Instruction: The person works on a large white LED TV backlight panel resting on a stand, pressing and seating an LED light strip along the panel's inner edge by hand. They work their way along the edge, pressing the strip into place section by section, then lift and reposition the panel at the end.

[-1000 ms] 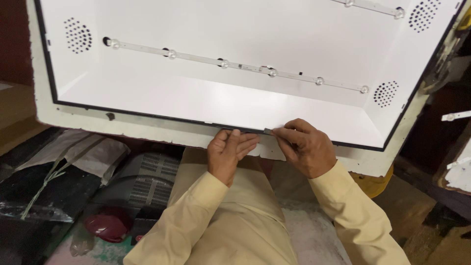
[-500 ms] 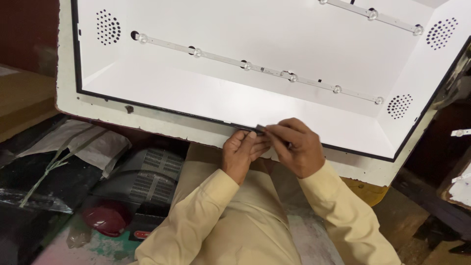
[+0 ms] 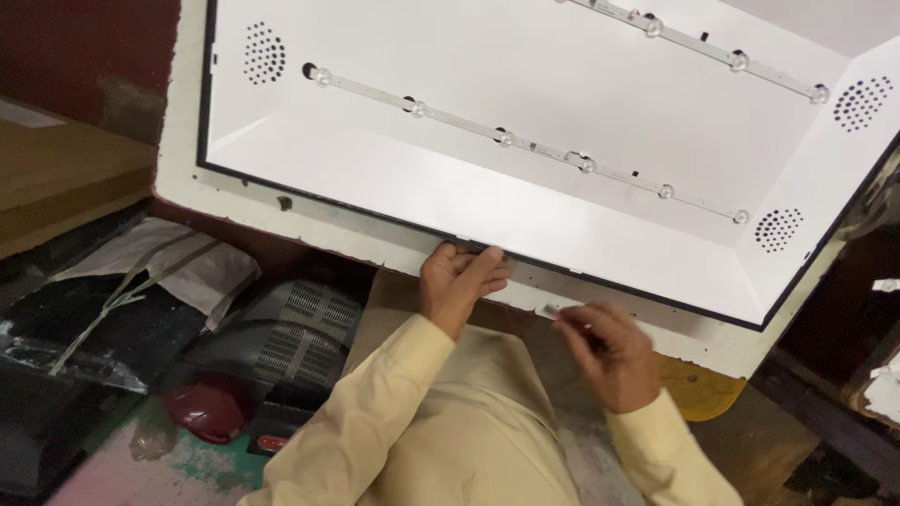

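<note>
A green-stained floor (image 3: pixel 202 464) carries a black vented cover (image 3: pixel 291 328) and crumpled plastic wrap (image 3: pixel 173 267).

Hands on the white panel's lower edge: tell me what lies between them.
Head view: between left hand and right hand runs only the panel's bare white rim.
</note>
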Available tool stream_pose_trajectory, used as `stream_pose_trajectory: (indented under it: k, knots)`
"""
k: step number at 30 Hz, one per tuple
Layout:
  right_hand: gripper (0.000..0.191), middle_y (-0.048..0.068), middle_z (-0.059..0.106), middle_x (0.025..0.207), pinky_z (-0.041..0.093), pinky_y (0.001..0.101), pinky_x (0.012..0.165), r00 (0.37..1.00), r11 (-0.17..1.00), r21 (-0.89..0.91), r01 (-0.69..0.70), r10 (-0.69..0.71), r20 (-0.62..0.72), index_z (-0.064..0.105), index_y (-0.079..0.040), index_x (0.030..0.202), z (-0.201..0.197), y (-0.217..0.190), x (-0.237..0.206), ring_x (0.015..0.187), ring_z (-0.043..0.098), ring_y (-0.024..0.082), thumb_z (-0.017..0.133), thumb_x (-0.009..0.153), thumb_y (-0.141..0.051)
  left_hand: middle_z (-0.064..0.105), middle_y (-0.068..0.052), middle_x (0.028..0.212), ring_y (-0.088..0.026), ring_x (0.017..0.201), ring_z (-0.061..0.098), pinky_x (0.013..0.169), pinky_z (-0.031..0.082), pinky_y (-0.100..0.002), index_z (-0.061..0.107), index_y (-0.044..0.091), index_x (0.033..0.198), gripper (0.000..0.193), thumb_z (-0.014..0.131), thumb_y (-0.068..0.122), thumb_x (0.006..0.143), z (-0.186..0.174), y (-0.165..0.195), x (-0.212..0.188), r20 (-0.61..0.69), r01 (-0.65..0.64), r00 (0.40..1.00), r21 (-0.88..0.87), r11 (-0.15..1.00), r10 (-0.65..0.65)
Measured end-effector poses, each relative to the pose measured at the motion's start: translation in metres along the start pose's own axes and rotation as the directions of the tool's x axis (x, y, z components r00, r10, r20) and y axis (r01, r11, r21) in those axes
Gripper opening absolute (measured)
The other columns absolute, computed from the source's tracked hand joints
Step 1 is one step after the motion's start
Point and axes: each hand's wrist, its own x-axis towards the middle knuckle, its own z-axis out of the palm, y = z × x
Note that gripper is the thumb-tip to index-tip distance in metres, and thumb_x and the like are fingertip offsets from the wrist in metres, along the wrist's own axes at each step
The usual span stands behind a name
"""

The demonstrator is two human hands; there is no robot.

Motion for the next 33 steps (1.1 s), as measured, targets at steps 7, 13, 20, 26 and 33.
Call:
stream_pose_trajectory:
  k: [7,13,20,26,33]
  knots:
    - [0.019,0.011,0.071,0.085,0.051,0.0322,0.058,0.998,1.000,-0.016,-0.018,0.018,0.059,0.076,-0.005,0.100,0.030,-0.021,-0.023,0.062,0.066,0.024,0.078,0.084,-0.015,0.070,-0.014,0.074,-0.021,0.063,0.065,0.054,0.053,-0.033,0.068,-0.002,0.091,0.030,0.060,0.026,0.100,-0.037,0.014,-0.017,-0.081,-0.127,0.985,0.277,0.953,0.155]
    - [0.019,0.017,0.071,0.087,0.054,0.0362,0.069,0.951,0.977,0.093,0.190,-0.206,0.231,0.075,-0.004,0.104,0.067,-0.074,-0.007,0.076,0.069,0.031,0.072,0.087,-0.012,0.062,-0.011,0.061,-0.014,0.052,0.055,0.055,0.047,-0.033,0.068,0.001,0.076,0.037,0.072,0.033,0.094,-0.158,0.045,-0.110,-0.344,-0.020,0.807,0.797,0.603,0.481]
    - [0.022,0.016,0.072,0.091,0.055,0.0375,0.069,0.842,0.927,0.215,0.308,-0.371,0.391,0.071,-0.003,0.110,0.125,-0.189,0.016,0.078,0.071,0.033,0.071,0.090,-0.012,0.072,0.005,0.087,-0.007,0.080,0.066,0.074,0.056,-0.022,0.070,0.013,0.108,0.024,0.071,0.010,0.085,-0.187,0.076,-0.143,-0.121,-0.289,0.942,0.184,0.939,0.314]
    - [0.021,0.016,0.070,0.093,0.053,0.0418,0.067,0.727,0.849,0.194,0.492,-0.523,0.445,0.068,-0.004,0.112,0.194,-0.288,0.058,0.078,0.069,0.036,0.068,0.092,-0.010,0.072,-0.002,0.077,-0.010,0.071,0.064,0.067,0.055,-0.025,0.070,0.000,0.089,0.010,0.067,0.008,0.096,-0.254,0.157,-0.124,-0.059,-0.416,0.892,0.278,0.866,0.447]
    - [0.016,0.018,0.070,0.092,0.052,0.0463,0.068,0.769,0.886,0.061,0.460,-0.432,0.472,0.069,-0.006,0.108,0.262,-0.379,0.101,0.079,0.067,0.039,0.067,0.096,-0.015,0.063,-0.001,0.071,-0.008,0.059,0.057,0.052,0.050,-0.025,0.066,0.006,0.095,0.007,0.062,0.011,0.096,-0.372,0.257,-0.095,-0.287,-0.377,0.868,0.154,0.914,0.406]
